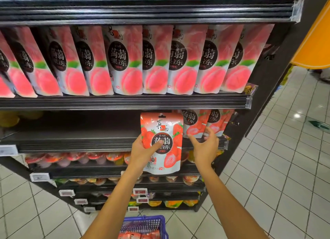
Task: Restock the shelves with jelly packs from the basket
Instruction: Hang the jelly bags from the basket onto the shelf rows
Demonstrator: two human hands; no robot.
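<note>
My left hand (142, 152) grips a strawberry jelly pack (167, 129) upright, thumb across its front, in front of the third shelf (75, 142). To its right my right hand (205, 147) is spread open, fingertips against the two strawberry packs (205, 121) standing at the shelf's right end. The rest of that shelf to the left is dark and bare. A blue basket (148, 222) sits on the floor at the bottom edge, with more red packs (137, 236) inside.
The shelf above holds a full row of peach jelly packs (125, 60). Lower shelves carry fruit jelly cups (75, 158) and price tags. White tiled floor (276, 167) opens to the right; an orange panel (314, 38) stands at the upper right.
</note>
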